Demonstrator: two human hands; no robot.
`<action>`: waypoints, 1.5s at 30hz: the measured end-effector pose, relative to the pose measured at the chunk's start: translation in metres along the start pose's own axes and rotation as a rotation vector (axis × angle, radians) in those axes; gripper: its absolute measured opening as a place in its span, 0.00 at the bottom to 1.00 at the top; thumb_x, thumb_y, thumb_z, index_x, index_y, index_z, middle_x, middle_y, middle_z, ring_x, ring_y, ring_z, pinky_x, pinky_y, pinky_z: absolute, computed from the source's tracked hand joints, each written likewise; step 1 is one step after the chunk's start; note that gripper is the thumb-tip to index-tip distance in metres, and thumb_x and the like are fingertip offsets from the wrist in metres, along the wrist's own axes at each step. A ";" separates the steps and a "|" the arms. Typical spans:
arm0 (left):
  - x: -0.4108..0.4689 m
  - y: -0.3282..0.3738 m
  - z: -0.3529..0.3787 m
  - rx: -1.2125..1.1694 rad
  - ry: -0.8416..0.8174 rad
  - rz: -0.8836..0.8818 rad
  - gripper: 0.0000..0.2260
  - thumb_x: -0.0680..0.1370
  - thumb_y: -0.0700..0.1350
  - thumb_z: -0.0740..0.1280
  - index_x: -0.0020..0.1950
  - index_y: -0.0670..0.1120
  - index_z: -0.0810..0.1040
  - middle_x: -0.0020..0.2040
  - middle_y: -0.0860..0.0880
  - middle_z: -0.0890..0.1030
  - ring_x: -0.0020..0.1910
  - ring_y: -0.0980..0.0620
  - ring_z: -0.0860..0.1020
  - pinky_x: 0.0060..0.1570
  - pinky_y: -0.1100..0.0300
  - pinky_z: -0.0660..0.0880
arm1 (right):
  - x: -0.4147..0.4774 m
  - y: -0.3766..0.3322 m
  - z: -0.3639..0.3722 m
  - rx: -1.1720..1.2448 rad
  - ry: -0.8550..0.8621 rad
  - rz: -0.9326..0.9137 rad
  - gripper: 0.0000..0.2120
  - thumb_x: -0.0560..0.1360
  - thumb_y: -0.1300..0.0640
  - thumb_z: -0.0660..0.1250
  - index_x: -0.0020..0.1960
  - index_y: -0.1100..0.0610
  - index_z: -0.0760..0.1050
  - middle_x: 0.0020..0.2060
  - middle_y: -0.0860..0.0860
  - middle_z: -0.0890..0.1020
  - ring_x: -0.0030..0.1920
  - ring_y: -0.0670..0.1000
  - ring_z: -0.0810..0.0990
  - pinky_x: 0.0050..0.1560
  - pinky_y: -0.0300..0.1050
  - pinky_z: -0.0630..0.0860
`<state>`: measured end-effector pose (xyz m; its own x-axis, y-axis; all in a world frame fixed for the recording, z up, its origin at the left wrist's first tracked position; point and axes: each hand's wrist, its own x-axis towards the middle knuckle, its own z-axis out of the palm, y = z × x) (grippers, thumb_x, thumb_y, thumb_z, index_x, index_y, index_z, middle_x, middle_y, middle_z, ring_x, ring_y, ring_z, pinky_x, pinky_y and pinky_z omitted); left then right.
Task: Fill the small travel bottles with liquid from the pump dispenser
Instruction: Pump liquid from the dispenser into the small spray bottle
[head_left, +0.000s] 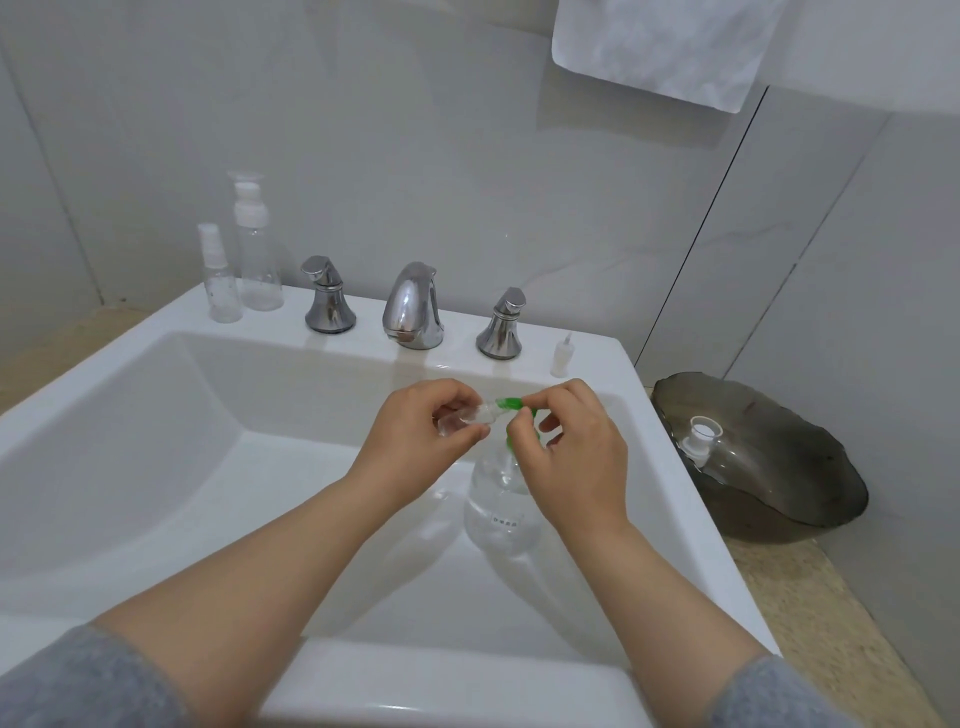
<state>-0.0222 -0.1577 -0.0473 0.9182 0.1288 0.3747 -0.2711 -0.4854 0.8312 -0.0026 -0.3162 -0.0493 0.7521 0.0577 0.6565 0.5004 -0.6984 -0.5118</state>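
Left hand: we see our left hand (423, 423) pinched around a small clear travel bottle (464, 418), held tilted on its side with its mouth toward 3 o'clock.
Right hand: our right hand (574, 447) closes thumb and forefinger on the green pump head (511, 404), whose nozzle meets the bottle's mouth.
Pump dispenser: the clear pump dispenser (498, 506) stands upright inside the white sink (156, 415), at about 4 o'clock in the basin, below our right hand; liquid shows inside it.
Waiting bottles: at 10 o'clock on the sink's back ledge stand a small clear spray bottle (222, 283) and, just beside it, a taller clear pump bottle (255, 249), both capped.
Taps: a chrome faucet (413, 306) sits at 12 o'clock between two chrome handles.
Loose cap: a small white spray cap (562, 356) stands on the ledge at 1 o'clock.
Bench: at 3 o'clock on the bench, a dark glass bowl (769, 467) holds a clear bottle with an open white neck (702, 439).
Wall: a white towel (660, 47) hangs at the top.
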 end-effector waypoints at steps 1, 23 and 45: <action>0.000 0.000 0.000 0.004 0.000 0.001 0.07 0.70 0.42 0.75 0.46 0.49 0.81 0.41 0.54 0.81 0.36 0.63 0.77 0.40 0.69 0.74 | -0.001 0.000 0.001 -0.006 -0.009 0.004 0.06 0.70 0.50 0.63 0.42 0.51 0.76 0.40 0.43 0.75 0.38 0.44 0.76 0.35 0.46 0.75; 0.001 -0.005 0.000 0.037 -0.013 0.001 0.07 0.70 0.43 0.75 0.46 0.48 0.81 0.41 0.53 0.82 0.37 0.60 0.78 0.40 0.67 0.75 | -0.005 0.001 0.001 -0.061 0.004 -0.079 0.05 0.71 0.52 0.63 0.42 0.51 0.77 0.39 0.43 0.76 0.35 0.45 0.74 0.31 0.45 0.73; 0.000 -0.006 0.001 0.056 -0.048 0.004 0.07 0.70 0.42 0.75 0.47 0.46 0.81 0.41 0.52 0.82 0.41 0.55 0.79 0.44 0.63 0.75 | -0.005 0.000 0.004 -0.035 -0.001 0.027 0.06 0.70 0.51 0.64 0.36 0.51 0.75 0.35 0.45 0.74 0.33 0.45 0.75 0.32 0.41 0.70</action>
<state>-0.0206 -0.1557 -0.0527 0.9303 0.0858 0.3567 -0.2593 -0.5340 0.8047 -0.0044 -0.3136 -0.0551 0.7652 0.0391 0.6426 0.4646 -0.7244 -0.5092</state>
